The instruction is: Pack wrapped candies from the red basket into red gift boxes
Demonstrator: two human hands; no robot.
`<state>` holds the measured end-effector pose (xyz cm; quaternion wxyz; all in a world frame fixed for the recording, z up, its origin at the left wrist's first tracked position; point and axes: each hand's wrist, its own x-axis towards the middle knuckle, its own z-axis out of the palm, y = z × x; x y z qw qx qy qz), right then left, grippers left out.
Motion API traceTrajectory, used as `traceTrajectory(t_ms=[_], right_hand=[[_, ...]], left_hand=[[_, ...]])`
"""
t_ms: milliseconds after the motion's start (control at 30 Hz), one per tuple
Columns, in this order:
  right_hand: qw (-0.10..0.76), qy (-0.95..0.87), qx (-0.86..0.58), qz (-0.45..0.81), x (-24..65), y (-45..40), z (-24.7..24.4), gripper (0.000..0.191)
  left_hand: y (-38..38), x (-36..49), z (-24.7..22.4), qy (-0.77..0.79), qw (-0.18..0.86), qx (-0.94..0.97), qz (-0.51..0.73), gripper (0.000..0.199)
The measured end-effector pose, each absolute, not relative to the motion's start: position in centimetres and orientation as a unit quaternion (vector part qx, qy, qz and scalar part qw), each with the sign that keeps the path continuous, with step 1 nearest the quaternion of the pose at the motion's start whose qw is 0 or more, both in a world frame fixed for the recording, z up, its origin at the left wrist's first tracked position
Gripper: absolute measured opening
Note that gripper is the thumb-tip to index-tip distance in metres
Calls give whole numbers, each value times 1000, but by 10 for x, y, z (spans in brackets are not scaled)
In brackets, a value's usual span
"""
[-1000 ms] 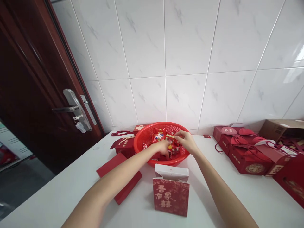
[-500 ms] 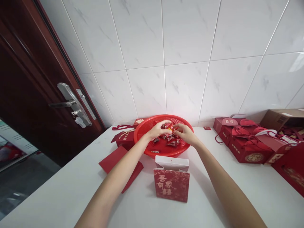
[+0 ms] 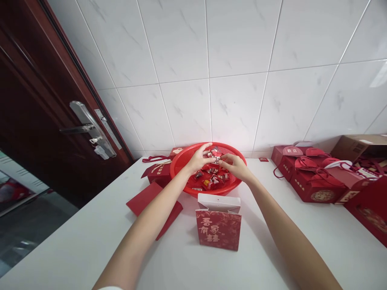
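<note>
Inside the basket rim, half-curls left hand and right hand around candy, cannot tell if gripped; clear of box at six o'clock.

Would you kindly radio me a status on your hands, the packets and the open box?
Left hand and right hand over red basket, at a wrapped packet; grip unclear. Red box upright, top open, before basket. Left forearm over red card.

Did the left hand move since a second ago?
Yes. The left hand has moved from the near part of the red basket toward the tiled wall behind it.
</note>
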<state>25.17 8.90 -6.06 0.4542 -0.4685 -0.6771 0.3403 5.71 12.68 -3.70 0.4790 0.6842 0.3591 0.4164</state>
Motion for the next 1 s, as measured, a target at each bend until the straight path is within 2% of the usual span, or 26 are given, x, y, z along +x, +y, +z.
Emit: traceTrajectory(t_ms=[133, 300, 400, 500, 667, 800, 900, 1000], right_hand=[[462, -674, -455, 354, 252, 90, -61, 34], [490, -658, -443, 362, 251, 92, -62, 36], [504, -648, -441, 363, 251, 91, -61, 35], [524, -631, -444, 361, 251, 91, -59, 33], [550, -602, -456, 356, 252, 94, -60, 29], [546, -590, -467, 369, 253, 96, -62, 24], [542, -593, -462, 376, 253, 98, -64, 25], [543, -600, -453, 374, 253, 100, -66, 17]], left_hand=[[129, 58, -42, 341, 480, 700, 404, 67], [130, 60, -42, 342, 491, 694, 400, 69], [128, 61, -39, 352, 474, 711, 382, 54], [129, 64, -38, 384, 443, 719, 372, 38], [136, 63, -41, 471, 380, 717, 346, 31], [138, 57, -43, 555, 306, 721, 280, 18], [134, 55, -43, 592, 260, 730, 223, 17], [130, 58, -41, 605, 218, 743, 183, 19]])
